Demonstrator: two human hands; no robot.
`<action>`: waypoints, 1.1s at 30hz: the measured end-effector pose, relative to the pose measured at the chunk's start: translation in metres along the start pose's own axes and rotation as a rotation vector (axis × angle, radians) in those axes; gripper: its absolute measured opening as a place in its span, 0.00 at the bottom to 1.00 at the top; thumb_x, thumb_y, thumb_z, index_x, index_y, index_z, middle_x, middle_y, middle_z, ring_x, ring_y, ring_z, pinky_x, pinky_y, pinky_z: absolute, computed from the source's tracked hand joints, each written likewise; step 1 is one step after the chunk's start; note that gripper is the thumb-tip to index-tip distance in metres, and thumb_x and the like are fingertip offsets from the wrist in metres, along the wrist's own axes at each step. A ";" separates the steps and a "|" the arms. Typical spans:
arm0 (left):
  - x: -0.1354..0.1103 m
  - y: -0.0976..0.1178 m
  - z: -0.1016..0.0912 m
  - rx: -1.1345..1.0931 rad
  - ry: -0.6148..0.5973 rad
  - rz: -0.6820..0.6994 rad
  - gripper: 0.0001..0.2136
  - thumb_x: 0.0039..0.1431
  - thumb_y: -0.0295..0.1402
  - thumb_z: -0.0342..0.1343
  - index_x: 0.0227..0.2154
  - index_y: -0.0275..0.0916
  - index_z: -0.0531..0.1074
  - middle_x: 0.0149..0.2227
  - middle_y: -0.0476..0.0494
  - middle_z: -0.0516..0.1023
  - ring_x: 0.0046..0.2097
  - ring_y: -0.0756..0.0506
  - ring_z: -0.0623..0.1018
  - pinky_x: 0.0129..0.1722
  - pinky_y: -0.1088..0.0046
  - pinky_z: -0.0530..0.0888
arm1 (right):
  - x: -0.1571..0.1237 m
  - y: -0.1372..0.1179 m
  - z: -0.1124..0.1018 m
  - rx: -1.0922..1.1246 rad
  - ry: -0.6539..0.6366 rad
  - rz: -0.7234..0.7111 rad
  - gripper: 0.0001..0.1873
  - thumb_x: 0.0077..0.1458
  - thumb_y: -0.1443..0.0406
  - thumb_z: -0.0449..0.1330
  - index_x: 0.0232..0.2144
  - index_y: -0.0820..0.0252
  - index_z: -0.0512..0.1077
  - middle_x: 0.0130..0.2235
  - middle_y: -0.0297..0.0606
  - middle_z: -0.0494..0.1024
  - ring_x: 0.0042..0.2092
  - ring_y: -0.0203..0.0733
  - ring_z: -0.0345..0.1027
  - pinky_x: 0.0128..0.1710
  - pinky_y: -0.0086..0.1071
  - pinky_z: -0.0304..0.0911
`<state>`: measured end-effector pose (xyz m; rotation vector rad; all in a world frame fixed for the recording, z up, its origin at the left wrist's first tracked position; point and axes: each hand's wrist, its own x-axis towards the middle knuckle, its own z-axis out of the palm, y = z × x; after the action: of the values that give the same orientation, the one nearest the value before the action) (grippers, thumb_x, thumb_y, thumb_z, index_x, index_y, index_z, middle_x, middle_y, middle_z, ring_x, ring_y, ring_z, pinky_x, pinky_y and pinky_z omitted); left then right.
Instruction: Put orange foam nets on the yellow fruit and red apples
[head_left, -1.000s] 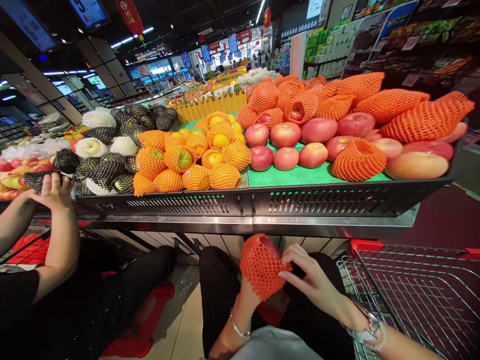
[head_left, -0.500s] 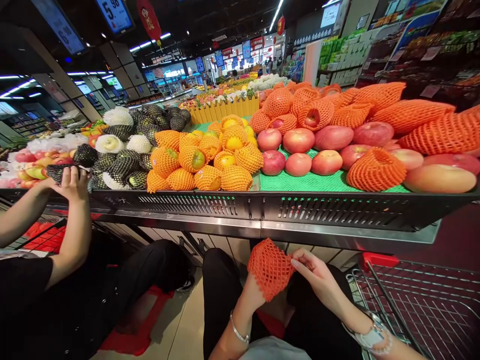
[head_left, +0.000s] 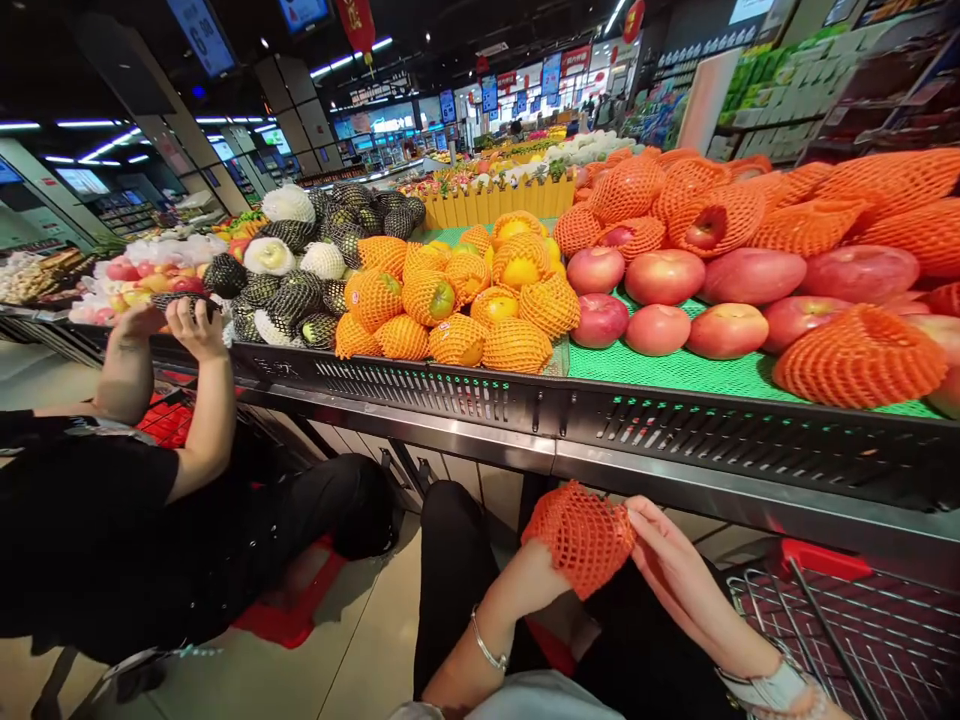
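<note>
My left hand [head_left: 529,585] is closed under an apple wrapped in an orange foam net [head_left: 581,535], held low in front of the display shelf's metal edge [head_left: 675,440]. My right hand [head_left: 671,575] pinches the net's right side, fingers curled on it. The fruit inside is fully covered. On the shelf above lie bare red apples [head_left: 656,328] on a green mat [head_left: 675,368], with several netted apples [head_left: 859,355] around them.
Netted oranges [head_left: 457,300] and black and white netted fruit [head_left: 292,280] fill the shelf to the left. A co-worker in black sits at left, hands [head_left: 191,325] on a black-netted fruit. A red-handled wire cart [head_left: 862,620] stands at lower right.
The net has been pulled fully over the apple, whose red top showed a second ago. My view has swung to the right; the co-worker's hands stayed at the shelf.
</note>
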<state>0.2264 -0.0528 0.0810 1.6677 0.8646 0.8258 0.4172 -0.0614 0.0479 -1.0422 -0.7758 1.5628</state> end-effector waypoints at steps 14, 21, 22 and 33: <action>0.003 -0.052 0.043 0.089 0.025 0.090 0.18 0.56 0.36 0.60 0.50 0.47 0.73 0.47 0.42 0.78 0.50 0.38 0.75 0.55 0.60 0.68 | 0.011 0.012 -0.006 -0.280 0.054 -0.183 0.25 0.49 0.50 0.64 0.46 0.52 0.66 0.26 0.30 0.64 0.29 0.35 0.59 0.30 0.27 0.57; 0.005 -0.051 0.042 -0.068 0.009 0.067 0.21 0.58 0.36 0.58 0.55 0.46 0.69 0.53 0.41 0.74 0.55 0.39 0.73 0.58 0.60 0.67 | 0.011 0.011 -0.004 -0.188 0.065 -0.142 0.26 0.48 0.52 0.66 0.46 0.53 0.66 0.26 0.29 0.66 0.29 0.34 0.60 0.31 0.28 0.57; 0.005 -0.050 0.041 -0.089 0.001 0.059 0.22 0.57 0.37 0.58 0.56 0.46 0.68 0.55 0.41 0.73 0.56 0.39 0.72 0.59 0.59 0.66 | 0.011 0.010 -0.003 -0.182 0.062 -0.139 0.25 0.48 0.52 0.66 0.45 0.54 0.66 0.26 0.29 0.66 0.29 0.34 0.60 0.31 0.28 0.57; 0.004 -0.040 0.040 0.209 0.118 0.052 0.14 0.61 0.36 0.56 0.50 0.45 0.69 0.53 0.41 0.71 0.52 0.41 0.73 0.48 0.58 0.74 | 0.017 0.000 -0.005 -0.093 0.093 -0.116 0.31 0.45 0.54 0.68 0.49 0.53 0.62 0.26 0.27 0.66 0.27 0.31 0.60 0.29 0.26 0.59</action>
<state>0.2572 -0.0601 0.0338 1.8438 1.0213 0.9018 0.4210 -0.0457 0.0415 -1.1096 -0.8368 1.3814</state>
